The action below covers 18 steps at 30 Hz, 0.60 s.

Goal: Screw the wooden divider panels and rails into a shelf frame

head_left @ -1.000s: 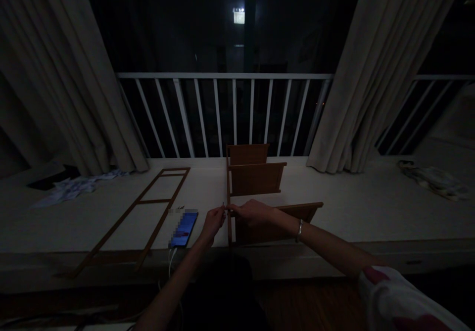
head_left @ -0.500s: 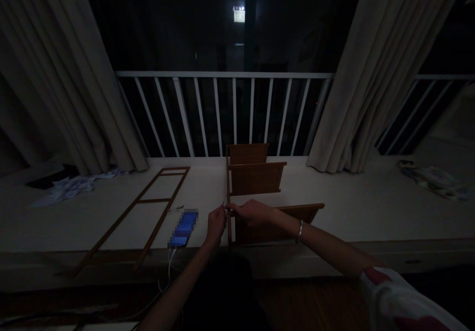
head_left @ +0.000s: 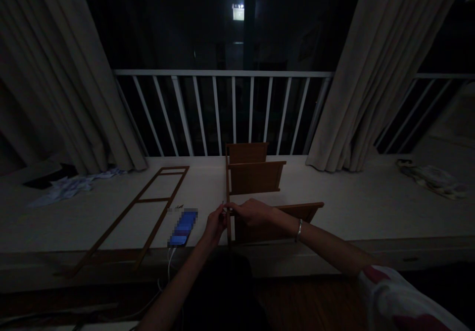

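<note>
A brown wooden shelf unit (head_left: 256, 178) lies on its side on the pale ledge, its several boards standing off one long side rail (head_left: 228, 182). My left hand (head_left: 215, 226) is closed at the left of that rail, pinching a small thin metal tool (head_left: 223, 206) whose exact kind is too small and dark to make out. Over the rail from the right reaches my right hand (head_left: 256, 212), its fingers closed on the wood beside the left fingertips. The nearest board (head_left: 274, 228) is partly hidden under my right hand and forearm.
A loose wooden ladder-like frame (head_left: 152, 200) lies on the left, its near end past the ledge's edge. Close by is a lit phone (head_left: 183, 228) with a white cable (head_left: 169, 266). White railings (head_left: 233, 108) and curtains (head_left: 341, 123) stand behind. Papers (head_left: 70, 187) lie far left.
My left hand has turned slightly at the rail, its fingers a little more opened out around the metal tool. The right hand and the shelf unit stay in place.
</note>
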Available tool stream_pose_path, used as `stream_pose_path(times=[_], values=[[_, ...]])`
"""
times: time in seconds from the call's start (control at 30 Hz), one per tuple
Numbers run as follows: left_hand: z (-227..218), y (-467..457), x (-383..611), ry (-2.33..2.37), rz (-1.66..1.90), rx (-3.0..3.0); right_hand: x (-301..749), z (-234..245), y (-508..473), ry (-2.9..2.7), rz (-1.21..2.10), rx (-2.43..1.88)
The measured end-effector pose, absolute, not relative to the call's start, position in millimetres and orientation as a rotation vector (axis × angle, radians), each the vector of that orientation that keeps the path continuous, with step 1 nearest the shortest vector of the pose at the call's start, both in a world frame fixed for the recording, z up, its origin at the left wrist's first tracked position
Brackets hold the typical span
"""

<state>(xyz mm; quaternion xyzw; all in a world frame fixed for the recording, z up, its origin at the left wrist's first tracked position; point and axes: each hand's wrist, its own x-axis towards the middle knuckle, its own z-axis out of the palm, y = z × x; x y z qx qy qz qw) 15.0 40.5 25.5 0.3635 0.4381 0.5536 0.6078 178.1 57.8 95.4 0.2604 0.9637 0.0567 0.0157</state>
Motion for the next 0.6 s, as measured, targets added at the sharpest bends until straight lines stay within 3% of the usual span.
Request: stream_pose_path(times=[0.6], values=[[31.1, 48.1, -8.7, 1.087, 1.201, 1.133, 179.9, 96.0, 56.5, 3.008, 0.106, 0.837]])
